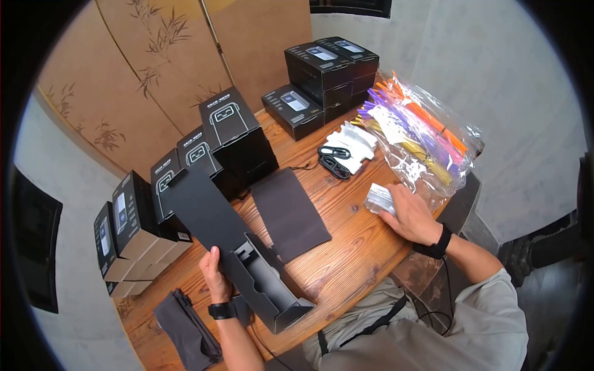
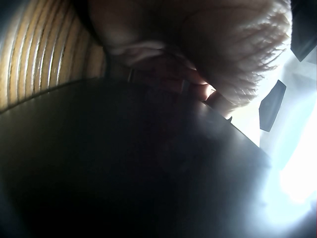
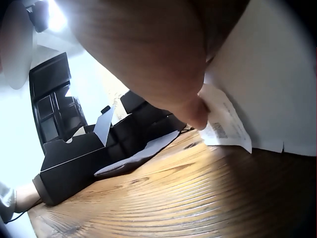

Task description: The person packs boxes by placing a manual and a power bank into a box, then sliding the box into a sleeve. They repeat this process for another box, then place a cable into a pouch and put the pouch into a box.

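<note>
My left hand (image 1: 215,275) grips the side of a black cardboard box (image 1: 249,295), its thumb up against the open lid (image 1: 207,207). A pale molded insert (image 1: 267,279) shows inside the box. The box's dark wall (image 2: 124,163) fills most of the left wrist view. Over at the table's right side, my right hand (image 1: 413,213) pinches a small silvery white packet (image 1: 379,199) low over the wood. Printing shows on the packet (image 3: 223,121) in the right wrist view. A flat dark grey cloth pouch (image 1: 291,213) lies between the hands.
Closed black boxes (image 1: 232,123) stand along the back, with more stacked at left (image 1: 133,216) and far right (image 1: 331,68). White packets (image 1: 359,145) and a coiled black cable (image 1: 335,164) lie near a plastic bag of colored sticks (image 1: 427,133). Another dark pouch (image 1: 185,328) lies front left.
</note>
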Demonstrator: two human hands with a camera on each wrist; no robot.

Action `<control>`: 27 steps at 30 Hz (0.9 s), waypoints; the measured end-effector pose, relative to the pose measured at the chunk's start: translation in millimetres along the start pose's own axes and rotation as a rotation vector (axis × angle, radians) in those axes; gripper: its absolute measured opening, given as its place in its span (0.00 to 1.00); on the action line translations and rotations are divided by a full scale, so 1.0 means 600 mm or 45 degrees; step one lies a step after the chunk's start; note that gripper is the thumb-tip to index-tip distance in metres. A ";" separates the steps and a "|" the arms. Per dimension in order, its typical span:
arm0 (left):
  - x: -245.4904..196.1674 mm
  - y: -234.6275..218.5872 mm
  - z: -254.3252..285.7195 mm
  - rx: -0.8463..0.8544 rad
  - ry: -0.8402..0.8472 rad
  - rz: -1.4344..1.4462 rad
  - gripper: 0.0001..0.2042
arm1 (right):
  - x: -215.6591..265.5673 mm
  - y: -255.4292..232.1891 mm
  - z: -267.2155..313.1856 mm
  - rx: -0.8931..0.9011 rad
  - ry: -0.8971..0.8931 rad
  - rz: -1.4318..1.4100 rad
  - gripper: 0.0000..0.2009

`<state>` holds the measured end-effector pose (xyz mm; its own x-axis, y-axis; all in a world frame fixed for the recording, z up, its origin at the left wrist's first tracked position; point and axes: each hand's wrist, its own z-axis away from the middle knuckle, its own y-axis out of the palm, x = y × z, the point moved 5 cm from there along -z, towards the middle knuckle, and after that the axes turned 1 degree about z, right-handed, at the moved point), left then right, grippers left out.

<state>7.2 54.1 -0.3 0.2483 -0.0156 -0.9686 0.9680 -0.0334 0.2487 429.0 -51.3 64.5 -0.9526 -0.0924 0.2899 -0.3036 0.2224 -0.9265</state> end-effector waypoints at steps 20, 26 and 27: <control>0.004 -0.007 -0.001 0.013 -0.009 -0.017 0.16 | -0.055 0.018 0.026 -0.431 0.266 -1.244 0.15; 0.003 -0.005 0.000 -0.006 -0.017 -0.016 0.17 | -0.070 0.066 0.045 -0.462 0.301 -1.362 0.16; 0.003 -0.003 0.000 0.003 -0.012 -0.018 0.17 | -0.064 0.056 0.044 -0.447 0.270 -1.342 0.15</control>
<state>5.6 54.2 -2.3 0.2344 -0.0243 -0.9718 0.9713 -0.0363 0.2352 455.9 -66.0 15.7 -0.1920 -0.2361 0.9526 -0.9150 0.3941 -0.0867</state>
